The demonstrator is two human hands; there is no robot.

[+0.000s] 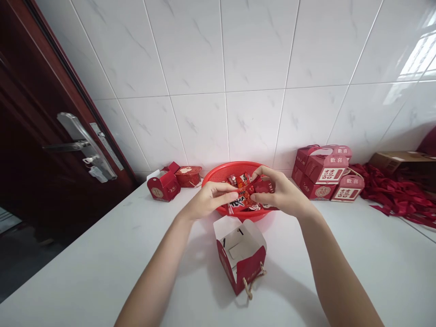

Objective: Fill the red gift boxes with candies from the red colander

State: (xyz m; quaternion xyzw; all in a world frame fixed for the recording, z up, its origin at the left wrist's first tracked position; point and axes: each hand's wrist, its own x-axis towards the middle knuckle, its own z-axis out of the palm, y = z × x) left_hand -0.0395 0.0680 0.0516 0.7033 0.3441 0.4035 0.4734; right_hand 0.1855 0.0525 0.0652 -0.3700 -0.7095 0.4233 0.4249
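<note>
Red packets (242,202), pinched by left hand (206,200) and right hand (285,194), "SWE" visible, stacked boxes (328,172) marked "歡喜"

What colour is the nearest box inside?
The nearest box is white inside, best in head view.

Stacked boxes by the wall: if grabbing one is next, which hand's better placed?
Right, likely. The right hand is on the same side as the stacked boxes; the left hand is farther across. Both hold red packets over the basket, so it'd need freeing first.
</note>
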